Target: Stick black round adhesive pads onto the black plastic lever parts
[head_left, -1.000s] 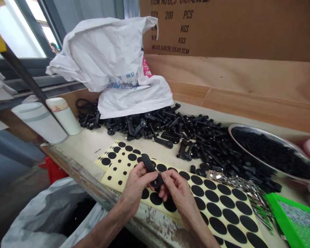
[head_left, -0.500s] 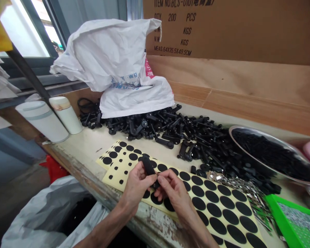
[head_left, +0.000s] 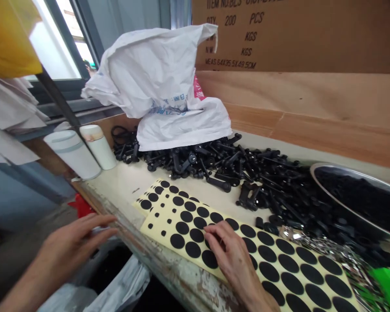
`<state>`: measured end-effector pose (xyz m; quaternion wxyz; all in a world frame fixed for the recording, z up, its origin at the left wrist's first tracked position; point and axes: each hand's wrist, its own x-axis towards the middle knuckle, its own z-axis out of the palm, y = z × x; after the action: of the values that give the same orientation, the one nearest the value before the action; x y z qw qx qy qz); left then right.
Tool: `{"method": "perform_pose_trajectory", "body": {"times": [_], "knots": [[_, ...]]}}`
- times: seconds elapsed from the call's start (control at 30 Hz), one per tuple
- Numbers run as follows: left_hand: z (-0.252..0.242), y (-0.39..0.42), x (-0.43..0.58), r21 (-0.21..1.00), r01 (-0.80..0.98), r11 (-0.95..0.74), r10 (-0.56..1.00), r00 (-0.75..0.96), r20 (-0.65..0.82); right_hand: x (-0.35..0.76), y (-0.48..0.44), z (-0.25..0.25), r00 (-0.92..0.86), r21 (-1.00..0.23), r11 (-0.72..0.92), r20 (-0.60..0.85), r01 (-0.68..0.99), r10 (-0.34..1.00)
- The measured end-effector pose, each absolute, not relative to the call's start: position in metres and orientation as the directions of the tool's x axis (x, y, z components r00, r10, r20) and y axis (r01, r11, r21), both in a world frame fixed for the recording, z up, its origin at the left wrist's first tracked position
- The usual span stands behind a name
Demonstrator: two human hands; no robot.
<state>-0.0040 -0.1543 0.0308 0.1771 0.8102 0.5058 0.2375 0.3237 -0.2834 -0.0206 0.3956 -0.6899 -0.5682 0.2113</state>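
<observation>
head view: we judge this to be the gap between two pieces, with no black part to be seen in either hand. our left hand (head_left: 74, 240) hangs over the open white bag (head_left: 126, 279) below the table edge, its fingers stretched out and slightly parted, nothing visible between them. our right hand (head_left: 235, 255) is over the dotted sheet (head_left: 289, 279), fingers curled in and thumb near the forefinger; whether they pinch something small we cannot tell. the next move, as we see it, calls for the left hand to reach over the table (head_left: 117, 186) and take up a single part, with the right ready at the dots. the black parts (head_left: 266, 173) lie heaped beyond the sheet, ahead of the right hand and well apart from the left. one lever-shaped piece (head_left: 219, 183) sits at the heap's near edge and looks easiest to lift. metal clips (head_left: 338, 255) lie right of the right hand, along the sheet's far edge.
</observation>
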Motion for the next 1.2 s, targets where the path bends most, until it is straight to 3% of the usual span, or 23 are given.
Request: {"method": "perform_pose_trajectory", "body": {"times": [0.13,0.33,0.47,0.6,0.73,0.87,1.0,1.2], "knots": [[0.005,-0.17,0.067,0.451,0.487,-0.748,0.626,0.744,0.235,0.294,-0.271,-0.028,0.156,-0.621,0.04,0.258,0.783,0.953],[-0.024,-0.18,0.111,0.223,0.465,-0.857,0.511,0.824,0.246,0.278,-0.252,-0.039,0.136,-0.414,0.057,0.421,0.908,0.897],[-0.032,-0.181,0.107,0.129,0.479,-0.868,0.496,0.834,0.241,0.273,-0.248,-0.042,0.213,-0.539,-0.017,0.304,0.842,0.929],[-0.034,-0.181,0.107,0.118,0.484,-0.867,0.498,0.835,0.233,0.274,-0.251,-0.043,0.261,-0.695,-0.044,0.21,0.718,0.942],[-0.036,-0.18,0.109,0.135,0.474,-0.87,0.493,0.833,0.252,0.271,-0.254,-0.044,0.267,-0.673,-0.021,0.265,0.74,0.926],[-0.035,-0.181,0.108,0.147,0.471,-0.87,0.494,0.828,0.266,0.267,-0.253,-0.039,0.226,-0.698,-0.014,0.213,0.716,0.951],[-0.026,-0.18,0.104,0.248,0.449,-0.859,0.503,0.831,0.239,0.27,-0.251,-0.031,0.191,-0.769,-0.009,0.148,0.639,0.97],[-0.01,-0.173,0.102,0.66,0.458,-0.595,0.727,0.656,0.201,0.287,-0.25,-0.017,0.175,-0.911,0.014,0.094,0.412,0.98]]}}
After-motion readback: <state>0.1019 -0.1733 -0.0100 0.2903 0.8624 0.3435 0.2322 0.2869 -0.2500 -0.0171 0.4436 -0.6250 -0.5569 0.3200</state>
